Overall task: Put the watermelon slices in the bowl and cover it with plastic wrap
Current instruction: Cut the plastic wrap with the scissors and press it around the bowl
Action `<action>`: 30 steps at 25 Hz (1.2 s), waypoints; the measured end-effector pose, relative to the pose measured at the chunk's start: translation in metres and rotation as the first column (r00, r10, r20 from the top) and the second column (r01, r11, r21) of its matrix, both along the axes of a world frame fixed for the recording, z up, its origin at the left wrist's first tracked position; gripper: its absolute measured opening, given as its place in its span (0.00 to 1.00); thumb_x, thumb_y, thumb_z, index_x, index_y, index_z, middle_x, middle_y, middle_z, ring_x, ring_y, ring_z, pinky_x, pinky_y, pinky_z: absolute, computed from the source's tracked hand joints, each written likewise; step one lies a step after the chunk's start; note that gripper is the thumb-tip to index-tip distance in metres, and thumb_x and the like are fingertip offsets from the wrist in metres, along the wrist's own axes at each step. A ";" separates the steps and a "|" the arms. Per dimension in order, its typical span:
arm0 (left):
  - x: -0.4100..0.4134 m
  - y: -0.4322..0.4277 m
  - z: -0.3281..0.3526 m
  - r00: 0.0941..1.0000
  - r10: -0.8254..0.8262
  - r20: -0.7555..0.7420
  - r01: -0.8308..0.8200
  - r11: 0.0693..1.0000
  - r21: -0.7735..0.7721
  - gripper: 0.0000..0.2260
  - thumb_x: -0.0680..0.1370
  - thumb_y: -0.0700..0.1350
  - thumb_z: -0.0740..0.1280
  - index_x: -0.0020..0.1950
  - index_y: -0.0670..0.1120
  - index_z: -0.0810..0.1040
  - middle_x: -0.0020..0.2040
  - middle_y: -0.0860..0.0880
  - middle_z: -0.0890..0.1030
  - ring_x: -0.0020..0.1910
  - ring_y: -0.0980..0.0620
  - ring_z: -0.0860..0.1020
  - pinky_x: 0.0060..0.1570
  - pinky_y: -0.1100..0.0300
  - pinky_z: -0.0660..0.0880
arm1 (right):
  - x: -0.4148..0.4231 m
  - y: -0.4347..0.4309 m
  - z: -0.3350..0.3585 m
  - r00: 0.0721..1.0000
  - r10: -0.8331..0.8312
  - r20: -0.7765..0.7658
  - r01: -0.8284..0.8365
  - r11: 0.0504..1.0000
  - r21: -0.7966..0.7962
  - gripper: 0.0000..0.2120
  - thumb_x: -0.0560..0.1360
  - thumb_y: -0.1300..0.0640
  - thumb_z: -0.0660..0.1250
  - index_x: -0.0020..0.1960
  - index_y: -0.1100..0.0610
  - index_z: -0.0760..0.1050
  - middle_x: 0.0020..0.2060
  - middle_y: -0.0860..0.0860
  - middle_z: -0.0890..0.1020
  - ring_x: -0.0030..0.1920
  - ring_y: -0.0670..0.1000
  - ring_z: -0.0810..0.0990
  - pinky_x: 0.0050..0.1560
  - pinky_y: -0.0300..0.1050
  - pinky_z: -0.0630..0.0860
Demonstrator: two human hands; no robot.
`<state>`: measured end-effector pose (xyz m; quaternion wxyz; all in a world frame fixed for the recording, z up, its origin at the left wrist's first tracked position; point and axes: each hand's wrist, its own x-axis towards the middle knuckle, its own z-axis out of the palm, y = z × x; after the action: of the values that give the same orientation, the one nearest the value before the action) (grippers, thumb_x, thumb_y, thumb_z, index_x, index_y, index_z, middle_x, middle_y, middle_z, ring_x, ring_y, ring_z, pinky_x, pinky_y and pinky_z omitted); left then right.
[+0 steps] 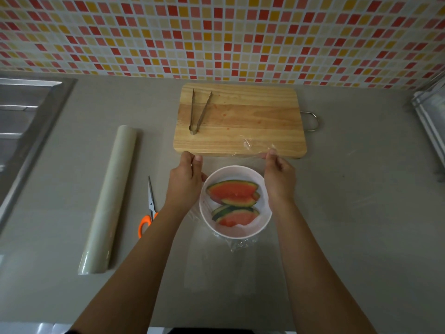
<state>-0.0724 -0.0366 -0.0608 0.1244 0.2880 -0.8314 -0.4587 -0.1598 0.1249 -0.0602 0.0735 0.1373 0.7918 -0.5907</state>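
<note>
A white bowl [262, 225] stands on the grey counter, holding several watermelon slices [232, 192] with red flesh and green rind. A clear sheet of plastic wrap [240, 244] is stretched over the bowl, its near edge bunched below the rim and its far edge reaching the cutting board. My left hand [184, 182] pinches the far left corner of the sheet, just left of the bowl. My right hand [279, 175] pinches the far right corner above the bowl's right rim.
A wooden cutting board [240, 121] with metal tongs [198, 112] lies behind the bowl. The plastic wrap roll [113, 196] and orange-handled scissors [148, 208] lie to the left. A steel sink [21, 131] is at far left, a rack [431, 109] at far right.
</note>
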 end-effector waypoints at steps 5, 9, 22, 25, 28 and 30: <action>-0.002 0.000 -0.005 0.998 0.037 0.051 -0.039 0.998 0.050 0.13 0.82 0.51 0.55 0.44 0.44 0.69 0.31 0.54 0.79 0.32 0.61 0.76 0.30 0.71 0.66 | -0.002 0.001 0.000 0.988 0.014 0.154 -0.004 0.998 -0.066 0.15 0.77 0.46 0.59 0.38 0.49 0.80 0.26 0.48 0.70 0.21 0.41 0.66 0.23 0.33 0.66; -0.002 0.002 -0.013 0.992 0.080 0.102 -0.098 0.978 0.182 0.12 0.81 0.51 0.57 0.42 0.47 0.71 0.35 0.54 0.78 0.36 0.59 0.75 0.33 0.68 0.68 | -0.003 0.003 -0.003 0.971 0.010 0.237 0.001 0.999 -0.045 0.13 0.76 0.48 0.62 0.48 0.54 0.82 0.36 0.47 0.79 0.37 0.46 0.77 0.42 0.39 0.74; -0.001 0.004 -0.014 0.976 0.134 0.171 -0.210 0.783 0.585 0.12 0.70 0.35 0.63 0.44 0.51 0.77 0.45 0.44 0.81 0.49 0.39 0.80 0.51 0.44 0.78 | -0.007 0.003 -0.010 0.971 -0.056 0.234 0.035 0.995 0.093 0.24 0.68 0.66 0.57 0.60 0.52 0.76 0.59 0.52 0.80 0.43 0.48 0.80 0.42 0.38 0.74; -0.002 0.006 -0.010 0.970 0.150 0.192 -0.233 0.801 0.551 0.13 0.65 0.35 0.61 0.36 0.50 0.81 0.41 0.46 0.83 0.48 0.39 0.81 0.49 0.42 0.80 | -0.007 0.001 -0.009 0.972 -0.068 0.225 0.053 0.996 0.070 0.26 0.67 0.68 0.56 0.60 0.52 0.77 0.60 0.52 0.79 0.34 0.41 0.75 0.32 0.33 0.68; -0.004 0.012 -0.006 0.941 0.233 0.244 -0.332 0.770 0.546 0.16 0.64 0.34 0.58 0.29 0.50 0.82 0.42 0.45 0.85 0.47 0.39 0.81 0.50 0.42 0.79 | -0.006 0.001 -0.008 0.971 -0.072 0.229 0.057 0.996 0.069 0.26 0.66 0.69 0.55 0.59 0.51 0.77 0.60 0.52 0.79 0.36 0.44 0.76 0.35 0.36 0.71; -0.005 0.013 -0.007 0.917 0.264 0.299 -0.390 0.749 0.535 0.18 0.66 0.33 0.57 0.30 0.50 0.83 0.44 0.44 0.85 0.48 0.40 0.81 0.52 0.45 0.79 | -0.006 0.000 -0.007 0.970 -0.079 0.230 0.064 0.995 0.073 0.26 0.67 0.69 0.55 0.58 0.51 0.78 0.60 0.51 0.79 0.32 0.39 0.73 0.31 0.32 0.68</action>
<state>-0.0774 -0.0240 -0.0681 0.0224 0.4994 -0.5939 -0.6305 -0.1655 0.1252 -0.0676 0.1400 0.2363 0.7909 -0.5468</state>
